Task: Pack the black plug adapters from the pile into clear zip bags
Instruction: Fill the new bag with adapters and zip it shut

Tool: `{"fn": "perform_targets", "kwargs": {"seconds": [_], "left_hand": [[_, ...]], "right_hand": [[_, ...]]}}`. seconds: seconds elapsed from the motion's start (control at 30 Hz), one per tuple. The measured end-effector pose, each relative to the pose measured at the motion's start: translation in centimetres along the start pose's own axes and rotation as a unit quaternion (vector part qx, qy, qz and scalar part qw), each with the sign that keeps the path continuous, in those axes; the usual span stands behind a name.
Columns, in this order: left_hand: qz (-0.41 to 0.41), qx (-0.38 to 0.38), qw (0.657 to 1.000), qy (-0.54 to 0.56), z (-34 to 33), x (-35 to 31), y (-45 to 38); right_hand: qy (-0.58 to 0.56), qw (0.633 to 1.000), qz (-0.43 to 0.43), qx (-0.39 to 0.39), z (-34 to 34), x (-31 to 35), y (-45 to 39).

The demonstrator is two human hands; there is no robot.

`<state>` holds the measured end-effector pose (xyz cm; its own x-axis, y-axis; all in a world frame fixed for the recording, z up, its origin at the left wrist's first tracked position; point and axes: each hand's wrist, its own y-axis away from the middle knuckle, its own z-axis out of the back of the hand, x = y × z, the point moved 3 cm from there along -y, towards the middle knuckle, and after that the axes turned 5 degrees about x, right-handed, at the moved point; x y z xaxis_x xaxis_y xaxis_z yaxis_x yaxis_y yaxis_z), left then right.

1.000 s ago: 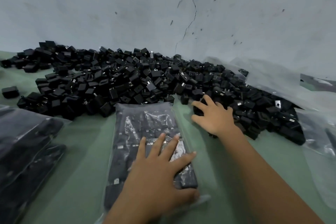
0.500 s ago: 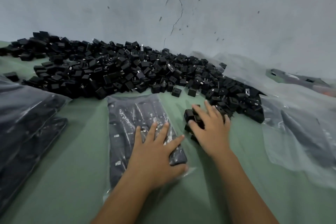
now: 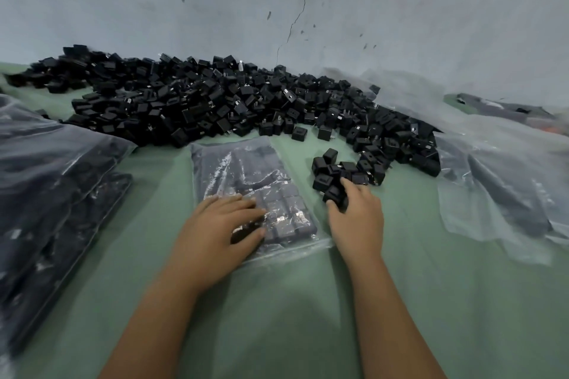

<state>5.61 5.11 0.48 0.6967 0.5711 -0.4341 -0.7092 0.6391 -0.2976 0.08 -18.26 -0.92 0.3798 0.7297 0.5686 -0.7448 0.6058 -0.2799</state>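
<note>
Beyond both hands, against the cracked wall (image 3: 308, 3), the pile (image 3: 215, 101) of black plug adapters spreads wide across the green worktop (image 3: 308, 301). Left of the left fingers lie filled bags (image 3: 55, 188); right of the right fingers sits a heap of empty clear plastic (image 3: 492, 181). Under the left hand (image 3: 215, 234) lies the zip bag (image 3: 255, 194), part-filled with adapters in rows; the left fingers (image 3: 246, 203) lie nearly straight on it, thumb against its near side, pressing rather than gripping. Just beyond the right hand (image 3: 357, 218) sits a small cluster of adapters (image 3: 345, 172), apart from the pile; the right fingers (image 3: 345, 184) curl around a few of them. The risk, as judged: a loose handful could spill on the way to the bag, or the packed rows could shift if the left hand lifts, since the mouth looks unsealed.
</note>
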Motion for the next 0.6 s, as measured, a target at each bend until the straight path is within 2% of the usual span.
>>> {"fn": "perform_targets", "kwargs": {"seconds": [0.07,0.13,0.23,0.33,0.5,0.6], "left_hand": [[-0.010,-0.004,1.000,0.027,0.04,-0.21,0.70],[-0.018,0.024,0.999,0.035,-0.03,-0.26,1.06],[-0.026,0.072,0.997,0.005,-0.09,0.01,1.14],[-0.026,0.088,0.996,-0.005,-0.13,0.22,1.12],[-0.023,0.067,0.997,-0.002,-0.38,0.29,1.19],[-0.018,0.048,0.999,0.018,-0.37,0.32,1.21]], "right_hand": [[0.030,0.999,0.032,0.005,-0.15,0.45,0.03],[0.042,0.998,0.053,0.006,-0.24,0.72,0.11],[0.025,0.999,0.046,0.006,-0.29,0.57,0.19],[-0.013,0.999,0.040,0.005,-0.32,0.36,0.27],[-0.030,0.998,0.047,0.015,-0.24,0.38,0.13],[-0.110,0.993,0.021,-0.026,0.32,0.40,0.27]]}}
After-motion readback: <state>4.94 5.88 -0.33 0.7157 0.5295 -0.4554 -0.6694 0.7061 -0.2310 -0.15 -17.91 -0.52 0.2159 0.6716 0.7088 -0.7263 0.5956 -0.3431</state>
